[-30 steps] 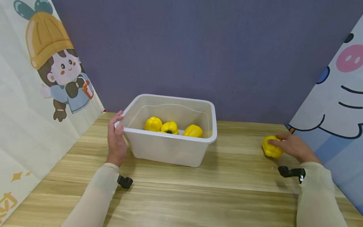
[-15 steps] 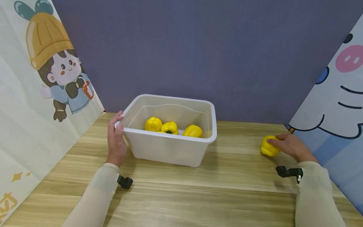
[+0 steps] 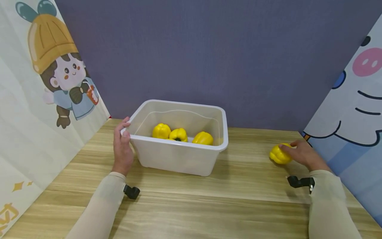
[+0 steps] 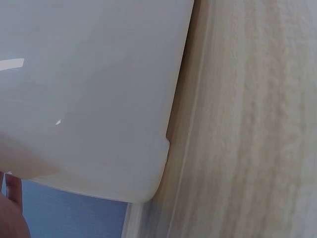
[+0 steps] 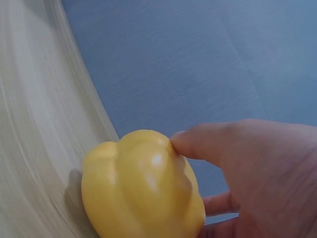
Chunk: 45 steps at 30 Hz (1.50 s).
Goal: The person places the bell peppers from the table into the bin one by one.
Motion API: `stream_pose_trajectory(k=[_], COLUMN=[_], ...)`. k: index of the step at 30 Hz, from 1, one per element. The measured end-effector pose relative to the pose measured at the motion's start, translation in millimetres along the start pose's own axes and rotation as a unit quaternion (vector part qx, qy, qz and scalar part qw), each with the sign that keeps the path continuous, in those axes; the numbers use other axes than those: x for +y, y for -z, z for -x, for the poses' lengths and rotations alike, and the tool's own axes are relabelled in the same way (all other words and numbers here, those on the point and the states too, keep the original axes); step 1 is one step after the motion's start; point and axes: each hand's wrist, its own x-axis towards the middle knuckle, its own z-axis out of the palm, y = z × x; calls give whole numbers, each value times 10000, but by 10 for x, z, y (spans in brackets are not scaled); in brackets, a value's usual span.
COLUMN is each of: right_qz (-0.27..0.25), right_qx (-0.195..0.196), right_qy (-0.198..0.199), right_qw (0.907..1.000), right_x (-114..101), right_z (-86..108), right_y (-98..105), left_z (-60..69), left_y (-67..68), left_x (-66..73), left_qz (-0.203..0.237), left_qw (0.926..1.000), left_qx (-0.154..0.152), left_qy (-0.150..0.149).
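A yellow bell pepper (image 3: 280, 154) is held between the thumb and fingers of my right hand (image 3: 304, 155), at the right side of the table. Up close in the right wrist view, the thumb presses on the top of the pepper (image 5: 143, 188) while the other fingers go behind it. My left hand (image 3: 123, 149) grips the left front corner of a white plastic bin (image 3: 176, 157) by its rim. Inside the bin lie several more yellow peppers (image 3: 161, 131), one partly hidden by the front wall. The left wrist view is mostly filled by the bin's outer wall (image 4: 89, 99).
The wood-grain table (image 3: 209, 212) extends in front of the bin and between it and the right hand. A dark blue-grey panel (image 3: 191, 59) stands behind. Printed cartoon sheets flank the left side (image 3: 24, 116) and right side (image 3: 358, 132).
My right hand has shifted a little to the left with the pepper, which appears slightly turned or tilted. The left hand and bin stay where they were.
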Motion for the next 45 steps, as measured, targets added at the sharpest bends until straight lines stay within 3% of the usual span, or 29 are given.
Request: stream_pose_trajectory(k=[8, 21, 41, 45], right_qz=[223, 238, -260, -333], right_qx=[224, 230, -311, -378], right_qy=[101, 34, -234, -122], right_qw=[9995, 9994, 9989, 9987], right_x=[-15, -79, -180, -180], right_z=[-20, -32, -47, -59], right_y=[-55, -108, -191, -222], left_z=[12, -1, -8, -5], left_y=[4, 14, 7, 2], left_x=[5, -10, -5, 7], left_qz=[-62, -5, 16, -63], left_qw=[10000, 10000, 10000, 10000], left_qx=[2, 12, -3, -21], left_qy=[5, 6, 9, 19])
